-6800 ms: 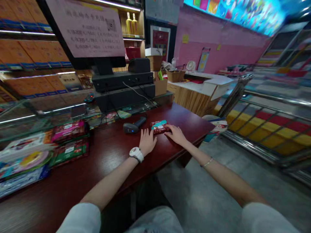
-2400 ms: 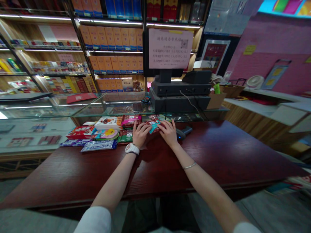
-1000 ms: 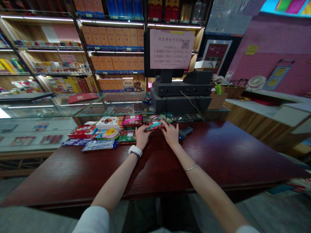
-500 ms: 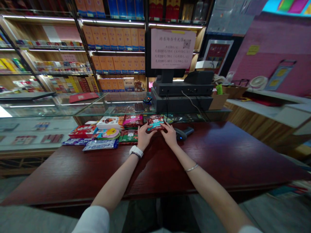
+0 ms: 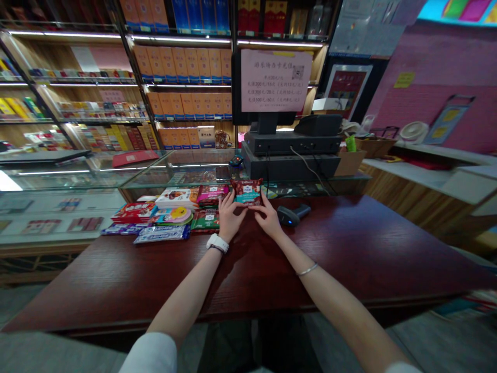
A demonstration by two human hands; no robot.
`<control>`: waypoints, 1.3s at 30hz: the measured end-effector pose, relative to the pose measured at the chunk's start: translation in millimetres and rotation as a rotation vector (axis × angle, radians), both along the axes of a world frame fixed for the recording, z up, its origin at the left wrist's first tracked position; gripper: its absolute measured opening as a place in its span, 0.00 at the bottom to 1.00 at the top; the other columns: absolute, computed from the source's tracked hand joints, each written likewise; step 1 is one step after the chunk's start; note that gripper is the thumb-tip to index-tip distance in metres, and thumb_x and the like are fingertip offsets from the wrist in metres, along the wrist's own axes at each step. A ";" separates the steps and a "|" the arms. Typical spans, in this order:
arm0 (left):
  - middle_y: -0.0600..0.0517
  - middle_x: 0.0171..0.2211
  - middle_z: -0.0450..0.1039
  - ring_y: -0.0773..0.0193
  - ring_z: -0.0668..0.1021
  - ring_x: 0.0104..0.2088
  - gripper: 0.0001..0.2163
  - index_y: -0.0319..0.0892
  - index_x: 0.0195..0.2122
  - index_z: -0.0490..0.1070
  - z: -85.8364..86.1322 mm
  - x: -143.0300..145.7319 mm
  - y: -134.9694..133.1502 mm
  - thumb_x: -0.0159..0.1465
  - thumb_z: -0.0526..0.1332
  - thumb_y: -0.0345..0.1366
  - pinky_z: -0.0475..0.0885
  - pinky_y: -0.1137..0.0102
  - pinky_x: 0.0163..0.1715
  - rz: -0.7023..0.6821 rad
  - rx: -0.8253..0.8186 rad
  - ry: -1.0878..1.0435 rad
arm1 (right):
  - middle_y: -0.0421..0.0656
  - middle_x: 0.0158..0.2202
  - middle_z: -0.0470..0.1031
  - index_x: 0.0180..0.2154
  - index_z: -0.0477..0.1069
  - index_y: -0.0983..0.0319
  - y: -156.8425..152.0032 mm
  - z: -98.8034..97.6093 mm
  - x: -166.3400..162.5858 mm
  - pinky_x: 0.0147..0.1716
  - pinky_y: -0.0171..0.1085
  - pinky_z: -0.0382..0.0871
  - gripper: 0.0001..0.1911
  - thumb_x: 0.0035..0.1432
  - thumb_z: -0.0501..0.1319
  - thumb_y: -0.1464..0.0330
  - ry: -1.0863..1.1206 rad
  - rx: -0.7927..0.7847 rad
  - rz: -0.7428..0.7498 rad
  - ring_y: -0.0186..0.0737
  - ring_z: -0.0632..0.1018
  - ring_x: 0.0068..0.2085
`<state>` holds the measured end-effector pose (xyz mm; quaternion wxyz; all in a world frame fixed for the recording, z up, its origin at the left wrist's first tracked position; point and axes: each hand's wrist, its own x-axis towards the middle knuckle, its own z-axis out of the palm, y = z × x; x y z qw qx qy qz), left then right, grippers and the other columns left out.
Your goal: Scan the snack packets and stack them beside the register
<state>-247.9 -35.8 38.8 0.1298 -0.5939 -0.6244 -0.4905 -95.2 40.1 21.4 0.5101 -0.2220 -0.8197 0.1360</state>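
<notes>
Between my two hands is a brown and teal snack packet (image 5: 247, 192), its printed front tilted up towards me. My left hand (image 5: 231, 216) pinches its left and lower edge, with a white watch on the wrist. The lower right edge is gripped by my right hand (image 5: 268, 216), which has a silver bangle further up the arm. Left of my hands lie a green snack packet (image 5: 205, 219) and a pink one (image 5: 212, 195). Beside these are a white box (image 5: 177, 198), red packs (image 5: 135, 211), a colourful pack with a yellow face (image 5: 171, 215) and blue-and-white wrapped bars (image 5: 162, 233).
A black handheld scanner (image 5: 293, 214) lies just right of my right hand on the dark red wooden table (image 5: 349, 248). Behind it stands a till (image 5: 291, 155) with a paper sign. A glass display counter (image 5: 155, 176) borders the table's far side; cables hang down near the packet.
The brown and teal packet has been tipped up, so more of its front shows. My fingers have shifted to its lower edge and sides.
</notes>
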 end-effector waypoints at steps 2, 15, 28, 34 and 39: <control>0.48 0.65 0.62 0.53 0.62 0.67 0.03 0.47 0.35 0.78 0.5 0.1 -1.0 0.62 0.64 0.37 0.51 0.45 0.67 0.003 -0.019 0.047 | 0.45 0.70 0.52 0.42 0.80 0.60 1.2 -2.0 -1.2 0.65 0.47 0.59 0.17 0.56 0.56 0.75 -0.021 0.013 -0.016 0.47 0.60 0.68; 0.47 0.70 0.51 0.43 0.48 0.71 0.18 0.47 0.50 0.76 -8.2 -0.9 -1.9 0.58 0.63 0.30 0.47 0.39 0.66 0.050 -0.133 0.266 | 0.42 0.73 0.39 0.54 0.74 0.58 5.7 -6.5 -0.9 0.66 0.63 0.49 0.26 0.54 0.56 0.77 -0.261 0.162 -0.157 0.55 0.43 0.72; 0.48 0.65 0.62 0.51 0.60 0.67 0.13 0.48 0.41 0.77 -7.5 -1.8 -1.8 0.62 0.57 0.27 0.52 0.44 0.67 0.135 -0.038 0.233 | 0.42 0.73 0.40 0.51 0.76 0.58 0.1 -8.1 -3.8 0.66 0.62 0.50 0.23 0.55 0.57 0.78 -0.211 0.154 -0.158 0.55 0.43 0.72; 0.44 0.59 0.69 0.53 0.66 0.64 0.13 0.45 0.40 0.76 -10.7 -8.1 1.0 0.62 0.54 0.25 0.53 0.47 0.67 0.162 0.015 0.206 | 0.43 0.72 0.43 0.47 0.77 0.60 0.3 -12.8 -7.9 0.66 0.58 0.52 0.21 0.55 0.55 0.79 -0.128 0.112 -0.101 0.51 0.45 0.72; 0.41 0.55 0.70 0.51 0.69 0.61 0.17 0.43 0.50 0.73 -14.3 -10.5 2.5 0.60 0.58 0.27 0.54 0.45 0.66 0.217 0.041 0.211 | 0.43 0.71 0.47 0.44 0.77 0.61 -1.5 -15.1 -10.9 0.67 0.55 0.52 0.20 0.53 0.55 0.79 -0.094 0.072 -0.018 0.49 0.48 0.71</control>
